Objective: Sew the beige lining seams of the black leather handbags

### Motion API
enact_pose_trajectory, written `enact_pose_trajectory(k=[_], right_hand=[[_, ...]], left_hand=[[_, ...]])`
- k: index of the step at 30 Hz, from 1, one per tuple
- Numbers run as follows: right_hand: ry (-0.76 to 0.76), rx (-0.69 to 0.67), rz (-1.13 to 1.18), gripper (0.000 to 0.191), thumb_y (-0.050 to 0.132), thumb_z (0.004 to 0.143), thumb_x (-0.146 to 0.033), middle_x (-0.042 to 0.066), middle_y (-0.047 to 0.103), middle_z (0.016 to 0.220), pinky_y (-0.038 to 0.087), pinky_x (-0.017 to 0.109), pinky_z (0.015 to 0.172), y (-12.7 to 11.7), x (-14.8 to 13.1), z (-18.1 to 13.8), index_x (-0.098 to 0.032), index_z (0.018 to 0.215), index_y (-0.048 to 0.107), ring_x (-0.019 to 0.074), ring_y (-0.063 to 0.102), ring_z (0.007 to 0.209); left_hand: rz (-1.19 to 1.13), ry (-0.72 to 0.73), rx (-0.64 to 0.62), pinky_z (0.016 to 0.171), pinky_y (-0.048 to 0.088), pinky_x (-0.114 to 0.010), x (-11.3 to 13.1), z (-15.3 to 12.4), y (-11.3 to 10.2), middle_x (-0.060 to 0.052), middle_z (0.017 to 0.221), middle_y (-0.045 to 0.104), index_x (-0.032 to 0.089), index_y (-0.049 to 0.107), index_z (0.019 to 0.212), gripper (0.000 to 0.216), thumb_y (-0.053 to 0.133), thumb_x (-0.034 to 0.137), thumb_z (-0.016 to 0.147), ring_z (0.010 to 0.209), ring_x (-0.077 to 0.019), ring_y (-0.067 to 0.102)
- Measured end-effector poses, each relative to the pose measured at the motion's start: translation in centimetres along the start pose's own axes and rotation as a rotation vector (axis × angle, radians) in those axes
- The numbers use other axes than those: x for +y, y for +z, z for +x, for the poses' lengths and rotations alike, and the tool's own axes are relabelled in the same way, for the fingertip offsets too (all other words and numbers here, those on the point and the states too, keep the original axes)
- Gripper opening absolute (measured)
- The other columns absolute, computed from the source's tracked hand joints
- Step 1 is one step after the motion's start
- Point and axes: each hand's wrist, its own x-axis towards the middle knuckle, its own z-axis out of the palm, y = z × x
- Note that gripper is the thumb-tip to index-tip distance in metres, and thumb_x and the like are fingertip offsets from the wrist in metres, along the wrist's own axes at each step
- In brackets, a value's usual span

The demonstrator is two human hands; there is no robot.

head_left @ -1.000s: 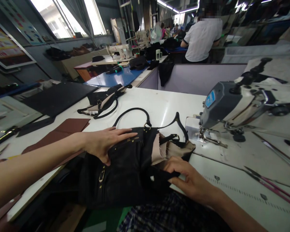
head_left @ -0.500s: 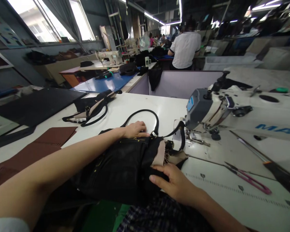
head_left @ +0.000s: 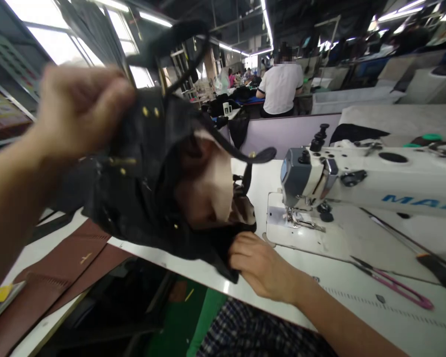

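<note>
I hold the black bag (head_left: 134, 198) tilted over the near edge of the bench (head_left: 338, 302), pale lining (head_left: 219, 178) showing. My left grip (head_left: 82, 109), blurred, is closed on its upper side; my right grip (head_left: 263, 263) pinches its lower edge. Rightward stands the sewing machine (head_left: 394, 178), scissors (head_left: 397, 287) nearer me; brown panels (head_left: 70, 248) lie leftward.

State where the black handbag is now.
In the head view, the black handbag is left of centre, held by the left hand and right hand, left of the sewing machine.
</note>
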Motion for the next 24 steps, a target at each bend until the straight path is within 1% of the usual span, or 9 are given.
enact_pose_trajectory(k=[4,7,9,11,14,18,20,22,24], right_hand=[[0.217,-0.214,0.009,0.02,0.043,0.073,-0.004,0.008,0.058,0.085,0.039,0.044,0.101,1.2,0.9,-4.8,-0.015,0.082,0.057,0.0225,0.055,0.087],[0.424,-0.219,0.115,0.041,0.051,0.067,-0.007,0.014,0.06,0.103,0.029,0.051,0.11,0.6,-0.1,-6.1,-0.009,0.107,0.057,0.0278,0.055,0.104],[0.528,-0.213,0.21,0.055,0.059,0.074,-0.018,0.016,0.057,0.118,0.028,0.053,0.11,-0.1,-1.1,-5.2,-0.009,0.127,0.049,0.0307,0.052,0.113],[0.554,-0.165,0.263,0.052,0.061,0.08,-0.026,0.015,0.055,0.126,0.036,0.048,0.107,-0.3,-2.1,-3.6,-0.014,0.13,0.05,0.0295,0.051,0.115],[0.431,-0.128,0.263,0.028,0.057,0.075,-0.015,0.011,0.062,0.111,0.041,0.039,0.102,0.7,-3.3,-2.0,-0.016,0.102,0.066,0.0265,0.055,0.107],[0.279,-0.24,0.517,0.025,0.051,0.061,-0.007,0.005,0.065,0.086,0.051,0.031,0.085,1.5,-3.2,-2.9,-0.018,0.078,0.067,0.0222,0.063,0.086],[0.361,-0.003,0.56,0.029,0.046,0.063,-0.006,0.005,0.064,0.09,0.051,0.03,0.082,1.3,-2.3,-3.7,-0.018,0.08,0.066,0.0202,0.063,0.088],[0.459,0.277,0.411,0.039,0.043,0.066,-0.004,0.008,0.061,0.108,0.045,0.037,0.095,1.0,-1.2,-3.9,-0.017,0.097,0.063,0.0217,0.058,0.105],[0.455,0.305,0.247,0.051,0.047,0.066,-0.003,0.012,0.051,0.128,0.034,0.044,0.108,1.1,-0.3,-3.4,-0.016,0.115,0.056,0.0252,0.044,0.125]], left_hand=[[-0.062,-0.098,-0.302,0.054,0.026,-0.019,-3.3,-5.7,7.6,0.004,0.059,0.034,0.015,0.044,0.064,0.036,0.043,0.043,0.086,0.057,-0.008,0.033],[-0.15,-0.178,-0.309,0.053,0.027,-0.02,-4.8,-8.3,11.6,0.004,0.06,0.031,0.017,0.039,0.063,0.039,0.038,0.044,0.091,0.056,-0.009,0.032],[-0.208,-0.217,-0.278,0.053,0.026,-0.02,-4.5,-8.6,11.7,0.004,0.061,0.029,0.017,0.038,0.065,0.038,0.037,0.043,0.092,0.057,-0.0087,0.031],[-0.255,-0.223,-0.255,0.054,0.026,-0.02,-3.4,-8.0,10.6,0.004,0.063,0.03,0.017,0.038,0.066,0.036,0.038,0.041,0.092,0.058,-0.0083,0.031],[-0.262,-0.154,-0.261,0.056,0.028,-0.019,-1.4,-7.2,8.7,0.004,0.063,0.034,0.016,0.043,0.067,0.034,0.042,0.039,0.091,0.06,-0.0084,0.033],[-0.249,-0.043,-0.336,0.058,0.033,-0.02,-0.2,-8.6,7.9,0.003,0.065,0.047,0.016,0.05,0.069,0.028,0.042,0.032,0.091,0.061,-0.0094,0.04],[-0.287,-0.047,-0.277,0.058,0.033,-0.021,-0.6,-10.0,8.2,0.002,0.069,0.049,0.017,0.046,0.068,0.028,0.041,0.029,0.092,0.061,-0.0095,0.04],[-0.336,-0.051,-0.19,0.058,0.032,-0.022,-1.2,-11.2,8.4,0.002,0.069,0.046,0.017,0.042,0.067,0.029,0.04,0.027,0.094,0.061,-0.0096,0.039],[-0.388,-0.026,-0.133,0.058,0.032,-0.023,-1.6,-11.9,8.6,0.003,0.067,0.043,0.018,0.039,0.066,0.03,0.039,0.025,0.095,0.061,-0.0099,0.038]])
